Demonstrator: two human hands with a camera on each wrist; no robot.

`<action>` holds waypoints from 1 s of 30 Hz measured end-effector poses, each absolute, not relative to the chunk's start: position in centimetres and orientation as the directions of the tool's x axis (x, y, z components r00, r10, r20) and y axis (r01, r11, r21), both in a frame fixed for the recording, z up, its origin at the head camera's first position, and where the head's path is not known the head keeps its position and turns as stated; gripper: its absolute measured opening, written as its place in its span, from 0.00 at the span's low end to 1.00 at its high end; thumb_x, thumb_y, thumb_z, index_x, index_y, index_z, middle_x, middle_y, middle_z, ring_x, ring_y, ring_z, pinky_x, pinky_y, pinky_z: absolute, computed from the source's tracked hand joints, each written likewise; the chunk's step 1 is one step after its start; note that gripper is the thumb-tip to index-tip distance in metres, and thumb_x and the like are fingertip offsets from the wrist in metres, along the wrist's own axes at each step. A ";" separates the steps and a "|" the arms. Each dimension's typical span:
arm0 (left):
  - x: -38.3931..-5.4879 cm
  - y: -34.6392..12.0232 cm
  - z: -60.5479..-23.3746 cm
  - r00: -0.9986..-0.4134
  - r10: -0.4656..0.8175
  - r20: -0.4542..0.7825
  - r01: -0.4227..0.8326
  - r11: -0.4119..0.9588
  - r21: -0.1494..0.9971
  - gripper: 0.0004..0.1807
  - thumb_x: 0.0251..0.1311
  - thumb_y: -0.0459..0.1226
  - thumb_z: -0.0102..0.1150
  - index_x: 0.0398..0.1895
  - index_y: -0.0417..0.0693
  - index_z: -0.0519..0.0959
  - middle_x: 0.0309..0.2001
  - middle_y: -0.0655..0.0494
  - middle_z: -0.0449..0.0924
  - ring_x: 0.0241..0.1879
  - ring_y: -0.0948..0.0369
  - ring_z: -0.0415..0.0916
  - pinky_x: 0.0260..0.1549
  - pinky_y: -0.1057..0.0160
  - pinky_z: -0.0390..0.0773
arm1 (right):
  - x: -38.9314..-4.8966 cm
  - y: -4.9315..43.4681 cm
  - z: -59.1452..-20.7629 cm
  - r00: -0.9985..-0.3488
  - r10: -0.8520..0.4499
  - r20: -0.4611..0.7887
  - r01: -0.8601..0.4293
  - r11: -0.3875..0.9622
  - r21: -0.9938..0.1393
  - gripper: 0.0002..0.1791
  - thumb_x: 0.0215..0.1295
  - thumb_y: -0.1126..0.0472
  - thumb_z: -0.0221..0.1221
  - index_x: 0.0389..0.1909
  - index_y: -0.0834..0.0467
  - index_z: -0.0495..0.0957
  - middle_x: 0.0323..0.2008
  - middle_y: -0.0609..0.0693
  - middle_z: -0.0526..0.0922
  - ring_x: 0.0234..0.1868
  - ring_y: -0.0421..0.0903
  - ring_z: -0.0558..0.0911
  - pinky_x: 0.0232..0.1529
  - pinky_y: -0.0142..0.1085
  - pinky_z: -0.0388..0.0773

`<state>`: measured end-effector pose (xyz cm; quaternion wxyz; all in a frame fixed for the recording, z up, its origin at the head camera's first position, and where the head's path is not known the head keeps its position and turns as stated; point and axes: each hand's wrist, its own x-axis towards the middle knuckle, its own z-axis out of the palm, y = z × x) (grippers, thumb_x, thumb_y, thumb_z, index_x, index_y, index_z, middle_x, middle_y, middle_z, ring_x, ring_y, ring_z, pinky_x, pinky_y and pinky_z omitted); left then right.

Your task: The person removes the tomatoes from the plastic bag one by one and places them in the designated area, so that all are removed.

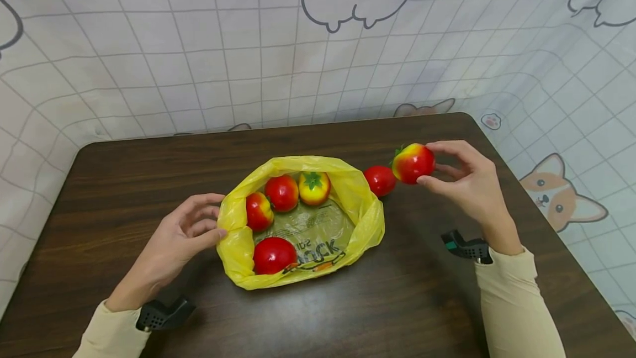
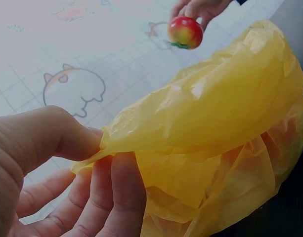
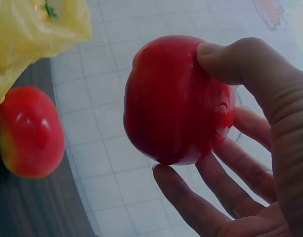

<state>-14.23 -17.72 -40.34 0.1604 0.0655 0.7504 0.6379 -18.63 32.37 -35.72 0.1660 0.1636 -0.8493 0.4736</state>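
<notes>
Sleeves and wrists: nearest us, we see two pale sleeves (image 1: 517, 303), with a black device (image 1: 166, 314) at each wrist.
Left hand: our left hand (image 1: 186, 231) pinches a gathered bit of bag rim between thumb and fingers, as the left wrist view shows.
Bag: the yellow plastic bag (image 1: 369, 231) sits on the table, mouth wide and facing up; its film is thin and creased, so we judge it light, limp and easily torn, best held by the rim.
Inside the bag: we count four tomatoes: a red one (image 1: 275, 255) by the near wall, a red-and-yellow one (image 1: 259, 211) at the left, and, along the far side, another red one (image 1: 281, 193) beside a yellower one (image 1: 314, 188) with a green calyx. Dark lettering (image 1: 323, 253) shows near the front.
Loose tomato: one (image 1: 380, 180) lies on the table just beside the bag's right side; we cannot tell whether they touch.
Right hand: our right hand (image 1: 464, 181) pinches a tomato between thumb and fingertips.
Held tomato: this red-and-yellow one (image 1: 413, 163) is up off the table, right of the bag. Its glossy skin looks smooth and slippery; we would guess it firm and fairly light, best taken round its widest part.
Table: dark wood grain (image 1: 139, 181).
Backdrop: farthest off, we see gridded cloth (image 1: 199, 43) with dog drawings.
</notes>
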 end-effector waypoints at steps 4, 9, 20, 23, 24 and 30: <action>-14.2 -17.8 -40.3 -0.941 0.305 -0.149 -0.099 0.173 0.980 0.32 0.66 0.33 0.67 0.71 0.49 0.66 0.52 0.58 0.77 0.46 0.66 0.86 0.43 0.67 0.87 | -18.9 32.8 -36.1 -0.909 -0.091 0.408 -0.392 0.522 -0.757 0.32 0.50 0.78 0.74 0.59 0.62 0.81 0.55 0.49 0.83 0.54 0.35 0.83 0.51 0.21 0.80; -14.2 -17.9 -40.3 -0.942 0.308 -0.132 -0.084 0.165 0.983 0.31 0.66 0.32 0.67 0.70 0.49 0.67 0.51 0.57 0.77 0.46 0.66 0.86 0.42 0.67 0.88 | -19.2 33.2 -36.6 -0.920 -0.068 0.385 -0.358 0.542 -0.760 0.30 0.52 0.76 0.74 0.59 0.62 0.81 0.55 0.50 0.83 0.53 0.34 0.83 0.50 0.20 0.80; -14.2 -17.8 -40.4 -0.942 0.304 -0.143 -0.082 0.203 0.976 0.32 0.66 0.33 0.67 0.71 0.50 0.67 0.52 0.57 0.77 0.46 0.66 0.86 0.43 0.67 0.87 | -19.9 34.1 -37.9 -0.949 -0.024 0.314 -0.262 0.612 -0.746 0.30 0.55 0.69 0.75 0.60 0.58 0.81 0.57 0.56 0.82 0.53 0.28 0.80 0.49 0.16 0.78; -14.2 -17.8 -40.4 -0.942 0.305 -0.143 -0.081 0.206 0.975 0.32 0.66 0.33 0.67 0.71 0.50 0.66 0.52 0.57 0.77 0.46 0.66 0.86 0.43 0.67 0.87 | -19.9 34.3 -38.2 -0.959 -0.010 0.282 -0.223 0.638 -0.737 0.29 0.56 0.67 0.75 0.61 0.56 0.81 0.57 0.55 0.81 0.52 0.28 0.79 0.48 0.15 0.77; -14.2 -17.8 -40.4 -0.942 0.305 -0.143 -0.080 0.209 0.975 0.32 0.66 0.33 0.67 0.71 0.50 0.66 0.52 0.57 0.77 0.46 0.66 0.86 0.44 0.67 0.87 | -20.0 34.3 -38.3 -0.963 -0.008 0.271 -0.212 0.645 -0.734 0.29 0.57 0.66 0.75 0.61 0.55 0.81 0.57 0.54 0.81 0.52 0.28 0.79 0.48 0.14 0.76; -14.2 -17.8 -40.5 -0.942 0.305 -0.140 -0.077 0.208 0.975 0.32 0.66 0.33 0.67 0.71 0.50 0.67 0.52 0.57 0.77 0.46 0.66 0.86 0.44 0.68 0.87 | -20.2 34.7 -38.9 -0.978 -0.012 0.207 -0.160 0.679 -0.716 0.28 0.59 0.61 0.75 0.62 0.53 0.81 0.59 0.50 0.81 0.51 0.29 0.78 0.47 0.13 0.75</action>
